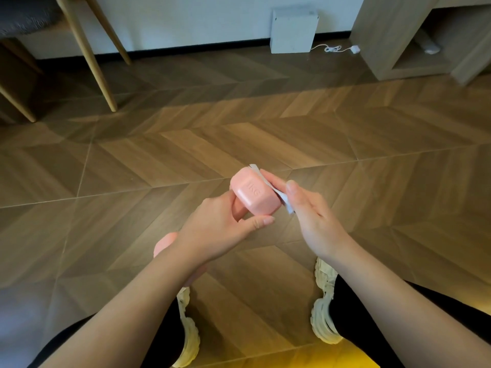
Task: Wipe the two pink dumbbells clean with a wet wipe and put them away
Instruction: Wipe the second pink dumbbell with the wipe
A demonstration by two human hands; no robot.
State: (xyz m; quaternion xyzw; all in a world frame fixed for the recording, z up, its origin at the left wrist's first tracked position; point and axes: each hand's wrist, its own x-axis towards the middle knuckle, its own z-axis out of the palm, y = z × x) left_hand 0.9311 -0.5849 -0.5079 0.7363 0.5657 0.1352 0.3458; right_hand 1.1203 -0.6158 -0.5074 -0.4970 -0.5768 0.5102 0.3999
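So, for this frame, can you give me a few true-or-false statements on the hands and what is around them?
1. The left hand grips the dumbbell by its handle. True.
2. The wipe is in the left hand. False: the right hand holds it against the dumbbell's head.
3. The dumbbell's end face reads 1KG. True.
4. The person is barefoot. False: they wear pale shoes.
5. A white box stands against the wall. True.
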